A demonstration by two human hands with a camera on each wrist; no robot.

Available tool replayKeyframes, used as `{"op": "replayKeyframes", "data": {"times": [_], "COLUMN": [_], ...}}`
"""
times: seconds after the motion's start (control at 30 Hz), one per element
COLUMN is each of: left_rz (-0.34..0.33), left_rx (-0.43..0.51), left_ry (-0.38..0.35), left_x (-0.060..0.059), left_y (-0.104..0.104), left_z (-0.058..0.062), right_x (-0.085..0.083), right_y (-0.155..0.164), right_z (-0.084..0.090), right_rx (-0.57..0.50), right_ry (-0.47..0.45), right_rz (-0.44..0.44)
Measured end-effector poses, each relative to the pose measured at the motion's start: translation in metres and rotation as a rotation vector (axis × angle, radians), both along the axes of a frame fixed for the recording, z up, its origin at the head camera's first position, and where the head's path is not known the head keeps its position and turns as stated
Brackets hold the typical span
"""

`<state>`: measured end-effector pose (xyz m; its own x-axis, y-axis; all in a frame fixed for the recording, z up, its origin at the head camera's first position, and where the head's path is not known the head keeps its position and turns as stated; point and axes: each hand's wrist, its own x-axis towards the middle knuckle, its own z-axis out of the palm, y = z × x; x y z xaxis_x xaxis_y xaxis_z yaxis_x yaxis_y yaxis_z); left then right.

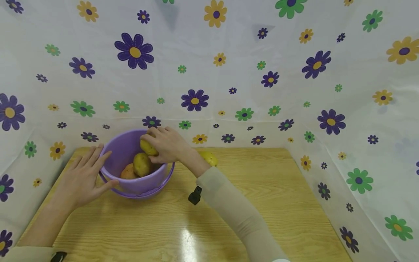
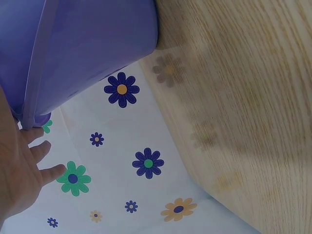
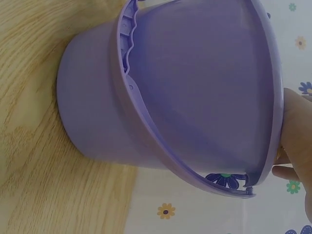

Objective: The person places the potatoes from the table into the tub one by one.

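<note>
A purple bucket (image 1: 137,187) stands on the table at left of centre, its handle (image 3: 146,126) hanging down along the near side. My right hand (image 1: 168,145) reaches over the rim and grips a potato (image 1: 148,147) just inside the bucket. Below it lie another potato (image 1: 142,165) and an orange-brown roundish item (image 1: 128,172), partly hidden by the wall. My left hand (image 1: 83,178) rests against the bucket's left side with fingers spread, fingertips at the rim. In the right wrist view the bucket wall hides most of what the right hand holds.
A yellow roundish item (image 1: 210,158) lies on the wooden table (image 1: 262,189) behind my right forearm, partly covered by it. White cloth with printed flowers (image 1: 229,72) hangs behind the table and along both sides.
</note>
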<state>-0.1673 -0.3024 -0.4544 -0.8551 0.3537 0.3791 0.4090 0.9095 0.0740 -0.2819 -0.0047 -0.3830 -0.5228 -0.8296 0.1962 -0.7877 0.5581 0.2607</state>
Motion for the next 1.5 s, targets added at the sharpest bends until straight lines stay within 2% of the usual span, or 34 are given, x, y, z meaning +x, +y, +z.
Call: {"op": "replayKeyframes", "data": {"times": [0.23, 0.4, 0.97, 1.5], "left_rz": [0.003, 0.005, 0.005, 0.008], "left_rx": [0.006, 0.003, 0.003, 0.011], "left_ry": [0.005, -0.001, -0.001, -0.011], "left_x": [0.0, 0.0, 0.001, 0.001], "left_y": [0.0, 0.0, 0.0, 0.001], "left_z": [0.0, 0.001, 0.0, 0.0], "right_x": [0.001, 0.004, 0.018, 0.03], "right_y": [0.002, 0.006, 0.021, 0.041], "right_z": [0.002, 0.006, 0.008, 0.001], "right_rx": [0.007, -0.027, -0.071, -0.145], "right_ry": [-0.015, -0.02, 0.071, 0.099], "right_rz": [-0.018, -0.015, 0.035, 0.064]}}
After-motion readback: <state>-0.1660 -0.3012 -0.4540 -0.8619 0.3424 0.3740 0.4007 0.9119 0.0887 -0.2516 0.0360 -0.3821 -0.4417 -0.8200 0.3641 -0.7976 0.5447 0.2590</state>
